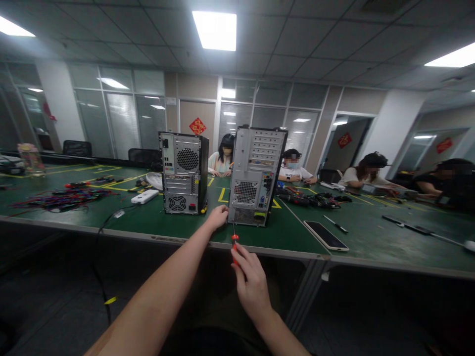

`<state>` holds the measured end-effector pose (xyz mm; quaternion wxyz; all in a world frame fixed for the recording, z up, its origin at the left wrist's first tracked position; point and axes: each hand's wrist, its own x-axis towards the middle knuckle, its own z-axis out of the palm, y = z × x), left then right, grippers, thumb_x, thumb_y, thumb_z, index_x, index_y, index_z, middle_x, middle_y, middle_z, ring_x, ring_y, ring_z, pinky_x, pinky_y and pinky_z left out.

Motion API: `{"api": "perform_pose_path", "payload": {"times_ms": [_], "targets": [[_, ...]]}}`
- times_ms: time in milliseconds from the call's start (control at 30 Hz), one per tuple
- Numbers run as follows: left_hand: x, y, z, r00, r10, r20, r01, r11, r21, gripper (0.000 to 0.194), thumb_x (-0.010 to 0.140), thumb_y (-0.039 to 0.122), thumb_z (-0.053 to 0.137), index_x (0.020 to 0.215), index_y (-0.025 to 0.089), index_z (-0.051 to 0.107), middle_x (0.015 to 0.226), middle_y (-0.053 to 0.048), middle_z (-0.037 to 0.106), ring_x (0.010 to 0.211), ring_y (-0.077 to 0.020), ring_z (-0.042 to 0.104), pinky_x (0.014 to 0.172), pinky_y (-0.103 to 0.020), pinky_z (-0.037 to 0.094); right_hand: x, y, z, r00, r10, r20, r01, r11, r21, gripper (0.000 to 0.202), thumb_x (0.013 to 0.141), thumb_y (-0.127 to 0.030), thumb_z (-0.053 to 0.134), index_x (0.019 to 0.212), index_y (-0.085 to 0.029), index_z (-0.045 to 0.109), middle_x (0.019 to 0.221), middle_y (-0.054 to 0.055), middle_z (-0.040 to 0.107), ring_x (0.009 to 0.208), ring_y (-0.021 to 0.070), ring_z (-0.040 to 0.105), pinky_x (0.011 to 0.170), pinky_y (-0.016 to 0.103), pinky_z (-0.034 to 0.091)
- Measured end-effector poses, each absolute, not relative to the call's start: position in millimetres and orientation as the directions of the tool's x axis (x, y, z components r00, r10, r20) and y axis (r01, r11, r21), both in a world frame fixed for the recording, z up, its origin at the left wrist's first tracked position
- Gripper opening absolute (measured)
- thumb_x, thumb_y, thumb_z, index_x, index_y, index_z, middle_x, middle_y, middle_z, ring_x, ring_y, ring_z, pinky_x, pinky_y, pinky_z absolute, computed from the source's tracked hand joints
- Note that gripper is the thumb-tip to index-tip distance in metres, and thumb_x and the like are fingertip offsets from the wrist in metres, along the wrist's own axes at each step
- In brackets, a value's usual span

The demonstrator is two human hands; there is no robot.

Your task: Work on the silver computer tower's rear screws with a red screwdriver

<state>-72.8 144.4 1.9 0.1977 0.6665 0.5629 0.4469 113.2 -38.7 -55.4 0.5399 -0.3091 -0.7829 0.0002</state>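
Two computer cases stand upright on the green table, their metal rear panels facing me. My left hand (218, 217) is at the lower left corner of the taller case (247, 173), fingers bent together; whether they pinch anything is too small to tell. My right hand (250, 277) grips the red handle of a screwdriver (235, 240) just in front of the table edge. Its thin shaft points up to the bottom left corner of that case. The smaller case (181, 173) stands to the left, apart from my left hand.
Left of the cases lie a white power strip (144, 197) and a heap of coloured wires (69, 199). A phone (325, 235) and a thin tool (335, 224) lie at the right. Several people sit across the green table (185, 227).
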Motion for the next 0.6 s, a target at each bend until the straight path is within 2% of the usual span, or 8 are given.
{"api": "perform_pose_path", "payload": {"times_ms": [100, 267, 333, 500, 600], "targets": [[-73.3, 146.1, 0.5, -0.034, 0.924, 0.381, 0.571, -0.295, 0.766, 0.018, 0.086, 0.012, 0.052, 0.082, 0.015, 0.069, 0.083, -0.006, 0.073, 0.082, -0.0186, 0.064, 0.073, -0.027, 0.045, 113.2, -39.4, -54.3, -0.241, 0.486, 0.84, 0.492, 0.807, -0.326, 0.044, 0.099, -0.013, 0.052, 0.137, -0.03, 0.066, 0.139, 0.01, 0.066, 0.117, 0.0256, 0.068, 0.099, 0.048, 0.057], [-73.0, 148.3, -1.8, -0.028, 0.928, 0.373, 0.556, -0.295, 0.777, 0.019, 0.085, 0.014, 0.051, 0.084, 0.015, 0.07, 0.079, -0.005, 0.071, 0.079, -0.0181, 0.063, 0.071, -0.026, 0.046, 111.9, -40.3, -52.2, -0.125, 0.574, 0.809, 0.432, 0.766, -0.476, 0.029, 0.092, -0.024, 0.071, 0.121, -0.023, 0.072, 0.127, 0.012, 0.071, 0.118, 0.0269, 0.068, 0.102, 0.043, 0.057], [-72.7, 148.7, -2.3, -0.031, 0.93, 0.367, 0.55, -0.29, 0.783, 0.019, 0.085, 0.014, 0.05, 0.084, 0.015, 0.07, 0.079, -0.004, 0.071, 0.078, -0.0178, 0.063, 0.071, -0.026, 0.045, 111.8, -39.9, -52.2, -0.112, 0.59, 0.799, 0.422, 0.757, -0.5, 0.027, 0.09, -0.026, 0.074, 0.117, -0.023, 0.072, 0.125, 0.011, 0.071, 0.116, 0.0269, 0.069, 0.101, 0.042, 0.058], [-73.0, 149.7, -3.2, -0.028, 0.931, 0.365, 0.558, -0.288, 0.778, 0.018, 0.085, 0.013, 0.05, 0.082, 0.015, 0.068, 0.079, -0.004, 0.07, 0.077, -0.0172, 0.063, 0.072, -0.026, 0.045, 113.4, -39.7, -53.9, -0.169, 0.537, 0.826, 0.44, 0.791, -0.425, 0.034, 0.098, -0.019, 0.061, 0.13, -0.025, 0.069, 0.134, 0.011, 0.068, 0.123, 0.0244, 0.066, 0.105, 0.042, 0.056], [-73.5, 150.3, -3.3, -0.032, 0.929, 0.369, 0.563, -0.289, 0.774, 0.018, 0.084, 0.013, 0.05, 0.081, 0.016, 0.068, 0.079, -0.004, 0.07, 0.077, -0.0172, 0.062, 0.073, -0.026, 0.045, 114.6, -39.4, -55.7, -0.224, 0.506, 0.833, 0.505, 0.791, -0.345, 0.041, 0.101, -0.015, 0.052, 0.138, -0.028, 0.065, 0.142, 0.01, 0.064, 0.13, 0.0248, 0.062, 0.109, 0.047, 0.051]]}}
